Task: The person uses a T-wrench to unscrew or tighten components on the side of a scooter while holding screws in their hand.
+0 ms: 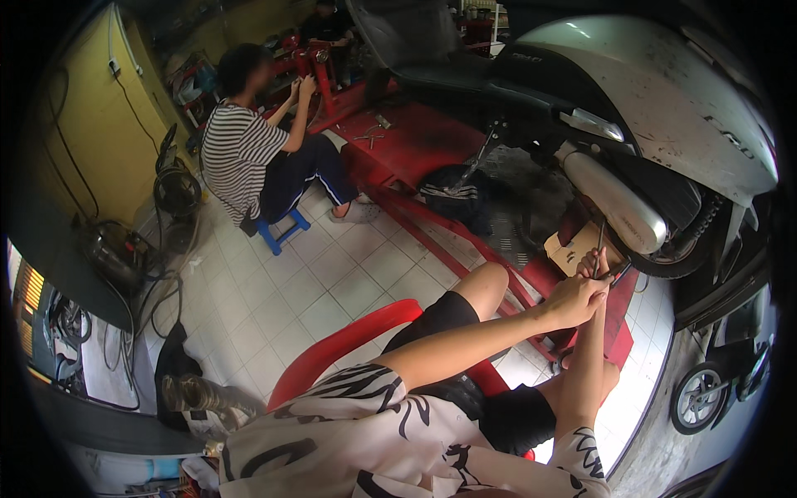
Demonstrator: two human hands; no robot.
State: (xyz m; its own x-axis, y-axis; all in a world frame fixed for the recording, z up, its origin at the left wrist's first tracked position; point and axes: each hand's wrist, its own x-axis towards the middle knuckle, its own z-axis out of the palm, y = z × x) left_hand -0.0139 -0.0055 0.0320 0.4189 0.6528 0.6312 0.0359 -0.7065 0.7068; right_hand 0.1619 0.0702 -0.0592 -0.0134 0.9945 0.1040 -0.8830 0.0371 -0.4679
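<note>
My left hand (573, 300) and my right hand (590, 263) are close together below the silver exhaust muffler (618, 203) of a raised scooter (631, 91). Both are closed around a dark hand tool (618, 272), whose exact kind is unclear. One dark rod of it sticks out past my left hand, and a thin dark shaft rises from my right hand toward the underside of the muffler. Where the shaft's upper end meets the scooter cannot be made out. Just left of the hands lies a piece of brown cardboard (569, 248) with small parts on it.
The scooter stands on a red lift platform (415, 137); small metal tools (371, 139) lie there. Its rear tyre (677, 267) is right of my hands. A co-worker (245, 141) in a striped shirt sits on a blue stool (281, 232). I sit on a red chair (332, 349).
</note>
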